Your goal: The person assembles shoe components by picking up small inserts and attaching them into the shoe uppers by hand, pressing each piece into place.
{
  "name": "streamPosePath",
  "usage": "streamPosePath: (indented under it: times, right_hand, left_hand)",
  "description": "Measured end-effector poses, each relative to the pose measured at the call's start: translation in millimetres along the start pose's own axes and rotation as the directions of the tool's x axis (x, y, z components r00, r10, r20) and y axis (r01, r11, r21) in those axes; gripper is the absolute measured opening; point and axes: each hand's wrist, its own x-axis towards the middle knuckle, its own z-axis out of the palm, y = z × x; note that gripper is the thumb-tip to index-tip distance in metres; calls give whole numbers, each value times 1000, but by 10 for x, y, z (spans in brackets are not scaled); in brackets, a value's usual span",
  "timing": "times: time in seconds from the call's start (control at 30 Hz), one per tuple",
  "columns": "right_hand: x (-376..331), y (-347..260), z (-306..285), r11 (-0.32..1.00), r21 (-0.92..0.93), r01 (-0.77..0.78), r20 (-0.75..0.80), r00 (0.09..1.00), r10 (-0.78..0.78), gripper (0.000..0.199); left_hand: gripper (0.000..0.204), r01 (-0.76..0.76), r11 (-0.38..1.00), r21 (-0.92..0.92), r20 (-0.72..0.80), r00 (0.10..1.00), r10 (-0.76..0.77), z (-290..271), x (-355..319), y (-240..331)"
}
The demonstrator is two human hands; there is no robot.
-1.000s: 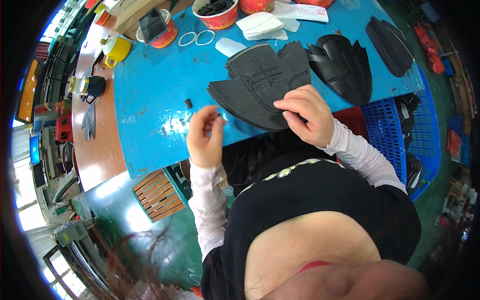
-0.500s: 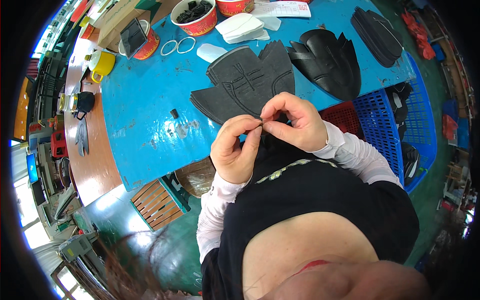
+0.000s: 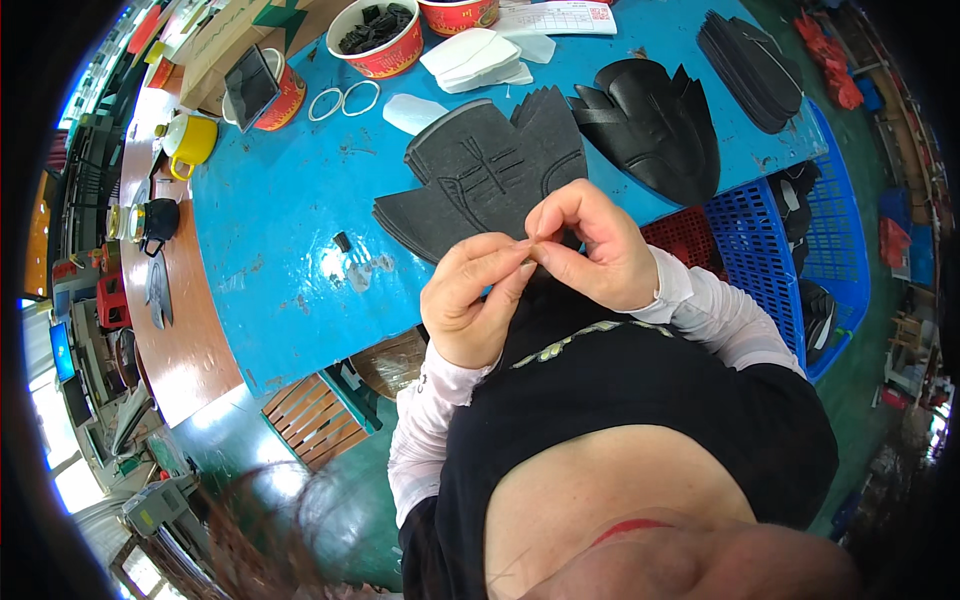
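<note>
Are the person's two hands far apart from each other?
No, the left hand and right hand come together at their tips, near the stack of dark pieces.

"What's at the upper left?"
"A yellow mug (image 3: 190, 141), a dark phone (image 3: 252, 88) leaning on a red paper tub (image 3: 286, 100), and two white rings (image 3: 343, 98)."
"And lower?"
"A slatted wooden seat (image 3: 315, 420) left, a blue plastic basket (image 3: 752, 262) right."
</note>
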Motion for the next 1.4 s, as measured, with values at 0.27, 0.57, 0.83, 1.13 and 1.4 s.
streamPosePath:
  times: [0.27, 0.57, 0.83, 1.13, 1.4]
  right_hand:
    - [21, 39, 28, 995, -7, 96, -1, 995, -96, 20]
    - [49, -77, -28, 850, 478, -221, 185, 972, 148, 27]
    - [267, -76, -322, 987, -140, -76, 71, 994, 86, 23]
    - [596, 176, -411, 587, -746, 315, 232, 949, -214, 19]
    - [642, 173, -421, 585, -750, 309, 245, 951, -188, 20]
  left_hand:
    - [21, 136, 927, -350, -93, 979, -179, 62, -17, -75]
    - [26, -326, 914, 240, -26, 939, 342, 54, 139, 65]
    - [28, -298, 624, 722, 91, 936, 341, -137, 195, 4]
    - [28, -369, 570, 734, 286, 929, 233, -155, 222, -59]
    - [30, -358, 455, 816, 336, 933, 131, -18, 432, 59]
